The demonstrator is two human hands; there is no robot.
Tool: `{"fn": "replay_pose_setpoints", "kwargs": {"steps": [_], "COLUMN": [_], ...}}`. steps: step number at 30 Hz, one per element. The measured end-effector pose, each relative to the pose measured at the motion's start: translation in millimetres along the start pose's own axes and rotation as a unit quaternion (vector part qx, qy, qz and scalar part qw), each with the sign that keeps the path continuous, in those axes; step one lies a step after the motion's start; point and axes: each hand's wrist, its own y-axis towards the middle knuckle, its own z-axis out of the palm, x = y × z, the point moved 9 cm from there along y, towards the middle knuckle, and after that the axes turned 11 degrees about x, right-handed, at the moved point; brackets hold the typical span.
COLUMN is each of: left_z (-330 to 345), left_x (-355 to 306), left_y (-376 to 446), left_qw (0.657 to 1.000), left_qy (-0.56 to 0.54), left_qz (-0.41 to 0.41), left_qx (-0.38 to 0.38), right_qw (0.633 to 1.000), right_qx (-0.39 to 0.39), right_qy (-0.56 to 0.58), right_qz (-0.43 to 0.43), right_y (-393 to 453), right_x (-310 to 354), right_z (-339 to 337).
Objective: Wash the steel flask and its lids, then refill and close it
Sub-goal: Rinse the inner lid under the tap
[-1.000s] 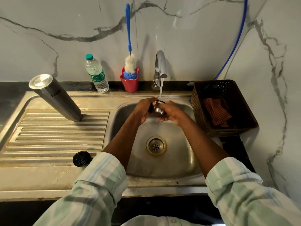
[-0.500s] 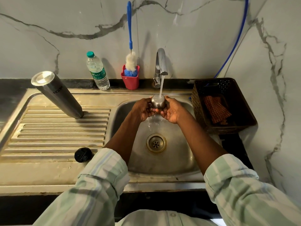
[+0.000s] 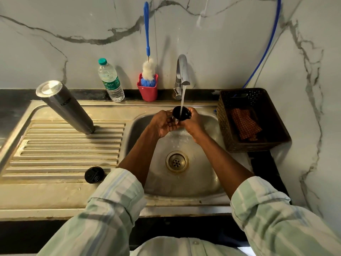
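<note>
Steel and black, the cup lid [image 3: 180, 113] sits just above mid-frame under the running tap [image 3: 182, 71], its dark hollow turned up toward the spout so the stream falls straight into it. Both hands meet around it over the sink [image 3: 203, 182]. The right hand [image 3: 191, 124] has its fingers curled round the lid's right side and grips it; the left hand [image 3: 162, 123] holds the lid's left side from below, fingers bent against it. The lid lies directly between the two hands, equally near each, so emptying it looks to need only a tilt of the wrists.

Left of the basin, the steel flask [image 3: 64, 106] stands mouth-down on the ribbed drainboard, leaning with its long axis running toward the upper left of the frame; the left hand is nearer to it. A second black lid [image 3: 94, 174] rests at the drainboard's lower edge, beside the left sleeve. Refilling and closing are not yet done.
</note>
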Motion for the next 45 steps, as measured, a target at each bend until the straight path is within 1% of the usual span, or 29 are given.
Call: {"fn": "replay_pose_setpoints", "kwargs": {"steps": [2,4,7,9,10,13,15,16,18,19,21,24,28,31,33,35,38,40,45], "left_z": [-1,-4,-7,-11,-13,-19,-21,-22,-23,-22,-21,-20,-24,-25,-27,-26,-21,-24,-28], "left_x": [2,3,2,3,3,4,4,4,5,5,5,2,2,2,0,-3,-3,-4,-5], "left_y": [1,2,1,4,4,7,5,4,7,7,5,4,5,5,4,4,6,6,8], "left_qw": [1.000,0.999,0.999,0.999,0.999,0.998,0.998,0.998,0.998,0.998,0.998,0.998,0.997,0.997,0.997,0.996,0.996,0.995,0.995], "left_qy": [0.020,0.032,0.038,0.036,0.035,0.038,0.039,0.039,0.035,0.034,0.032,0.035,0.043,0.048,0.050,0.051,0.070,0.081,0.078], "left_qz": [-0.007,-0.008,0.003,0.008,0.007,0.006,0.007,0.006,0.006,0.006,0.005,0.015,0.012,0.017,0.029,0.040,0.039,0.046,0.060], "left_qx": [0.007,-0.003,-0.020,-0.027,-0.032,-0.044,-0.051,-0.054,-0.056,-0.054,-0.051,-0.044,-0.057,-0.060,-0.060,-0.056,-0.033,-0.035,-0.030], "right_qw": [0.999,0.997,0.988,0.983,0.982,0.978,0.977,0.978,0.980,0.982,0.983,0.981,0.985,0.987,0.983,0.969,0.934,0.913,0.871], "right_qx": [0.005,0.006,-0.045,-0.031,-0.017,-0.041,-0.005,0.001,-0.015,-0.011,0.021,0.041,0.081,0.103,0.140,0.166,0.138,0.128,0.134], "right_qy": [-0.025,-0.070,-0.149,-0.182,-0.189,-0.204,-0.212,-0.210,-0.195,-0.189,-0.179,-0.184,-0.139,-0.079,-0.020,0.087,0.253,0.308,0.388], "right_qz": [-0.024,-0.029,-0.017,-0.018,-0.020,0.002,0.009,0.009,0.020,0.021,0.028,0.048,0.071,0.090,0.120,0.161,0.212,0.233,0.271], "right_y": [1,3,4,6,8,10,13,14,12,13,14,15,12,10,7,1,-4,-7,-10], "right_x": [4,5,4,4,3,0,-1,-1,0,0,-3,-8,-11,-13,-18,-25,-39,-43,-49], "right_z": [1,2,-6,-3,-1,-8,-1,1,-4,-4,1,4,6,5,10,18,25,29,33]}}
